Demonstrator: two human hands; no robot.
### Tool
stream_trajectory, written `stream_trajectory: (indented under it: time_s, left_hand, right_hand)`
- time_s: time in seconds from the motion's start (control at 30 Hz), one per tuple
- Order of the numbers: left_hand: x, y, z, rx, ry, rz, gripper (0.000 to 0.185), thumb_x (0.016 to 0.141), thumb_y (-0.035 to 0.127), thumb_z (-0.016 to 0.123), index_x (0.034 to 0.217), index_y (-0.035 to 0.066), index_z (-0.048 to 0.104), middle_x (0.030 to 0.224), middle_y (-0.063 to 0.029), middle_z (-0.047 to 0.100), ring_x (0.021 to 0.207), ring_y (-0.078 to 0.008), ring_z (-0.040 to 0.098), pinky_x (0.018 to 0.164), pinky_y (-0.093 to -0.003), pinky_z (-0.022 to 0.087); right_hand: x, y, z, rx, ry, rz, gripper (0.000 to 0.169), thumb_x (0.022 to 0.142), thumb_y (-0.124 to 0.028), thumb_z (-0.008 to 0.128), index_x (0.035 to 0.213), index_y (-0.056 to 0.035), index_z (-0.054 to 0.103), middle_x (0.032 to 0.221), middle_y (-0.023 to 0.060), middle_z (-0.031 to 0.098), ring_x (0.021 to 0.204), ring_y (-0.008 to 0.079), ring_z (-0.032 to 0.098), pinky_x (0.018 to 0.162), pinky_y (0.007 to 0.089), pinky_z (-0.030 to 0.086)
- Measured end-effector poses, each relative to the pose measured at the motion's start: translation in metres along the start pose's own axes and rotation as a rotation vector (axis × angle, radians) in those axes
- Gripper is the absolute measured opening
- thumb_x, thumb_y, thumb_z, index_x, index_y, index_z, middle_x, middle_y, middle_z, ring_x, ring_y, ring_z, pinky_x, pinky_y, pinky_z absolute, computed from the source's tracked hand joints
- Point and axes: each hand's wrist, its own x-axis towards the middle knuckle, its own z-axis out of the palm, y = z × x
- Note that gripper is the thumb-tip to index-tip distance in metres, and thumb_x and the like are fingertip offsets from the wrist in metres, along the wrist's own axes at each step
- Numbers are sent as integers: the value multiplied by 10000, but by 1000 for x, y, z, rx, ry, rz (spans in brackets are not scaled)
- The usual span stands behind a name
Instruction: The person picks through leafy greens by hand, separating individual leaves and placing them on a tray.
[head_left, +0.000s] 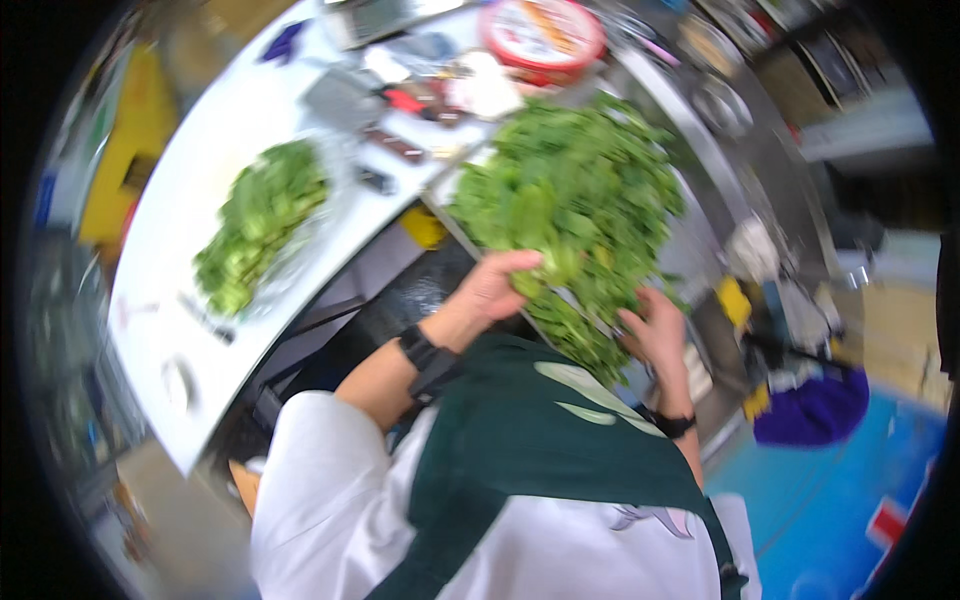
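A large heap of leafy green vegetables (577, 180) lies before me at the table's corner. My left hand (499, 285) is at its near edge, closed around the pale stalk end of a green leafy bunch (544, 232). At the heap's near right side, my right hand (656, 326) has its thumb and fingers bent at some leaves; blur hides whether it grips them. Another pile of leafy greens (262, 221) rests on clear plastic (289, 259) on the white table (217, 150) to the left.
Behind the heap stand a round red-rimmed tub (544, 37) and a grey cleaver-like blade (341, 97). A dark handle (394, 145) and a small black object (375, 180) lie nearby. A metal counter edge (690, 127) runs along the right, with a purple cloth (814, 409) beyond.
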Motion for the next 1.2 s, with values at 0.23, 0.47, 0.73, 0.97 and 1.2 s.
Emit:
stream_trajectory:
  time_s: [0.23, 0.47, 0.73, 0.97, 1.2]
  left_hand:
    - [-77, 57, -8, 54, 139, 428, 593, 788, 73, 683, 1329, -15, 457, 1272, -200, 571, 1164, -350, 568, 1041, -454, 423]
    - [-193, 140, -32, 55, 335, 704, 557, 792, 60, 669, 1305, -26, 469, 1256, -174, 585, 1151, -315, 579, 1038, -410, 426]
    - [-304, 282, -64, 215, 782, 839, 294, 839, 156, 652, 1080, 9, 572, 1049, -118, 641, 975, -251, 630, 924, -426, 500]
    - [-286, 313, -106, 296, 1039, 638, 266, 869, 158, 665, 1082, 13, 601, 1021, -91, 653, 913, -215, 649, 806, -400, 548]
    - [-289, 318, -78, 615, 1207, 532, 501, 850, 231, 710, 1184, -77, 500, 1078, -185, 597, 899, -253, 642, 760, -401, 568]
  right_hand:
    - [22, -25, 18, 30, -202, -56, 420, 755, -127, 754, 1123, 20, 615, 1024, 188, 677, 786, 261, 683, 694, 355, 525]
    - [52, -51, 33, 10, -286, -148, 403, 763, -118, 750, 1116, 26, 618, 978, 173, 686, 772, 226, 675, 673, 335, 522]
    - [69, -89, 41, -40, -355, -226, 379, 774, -115, 743, 1105, 24, 620, 978, 171, 684, 765, 224, 669, 644, 332, 511]
    - [73, -123, 41, -22, -400, -254, 379, 776, -112, 743, 1110, 19, 622, 960, 156, 684, 747, 208, 655, 637, 322, 503]
    - [71, -121, 37, -26, -386, -250, 377, 772, -102, 742, 1108, 21, 624, 952, 153, 683, 745, 210, 653, 629, 321, 501]
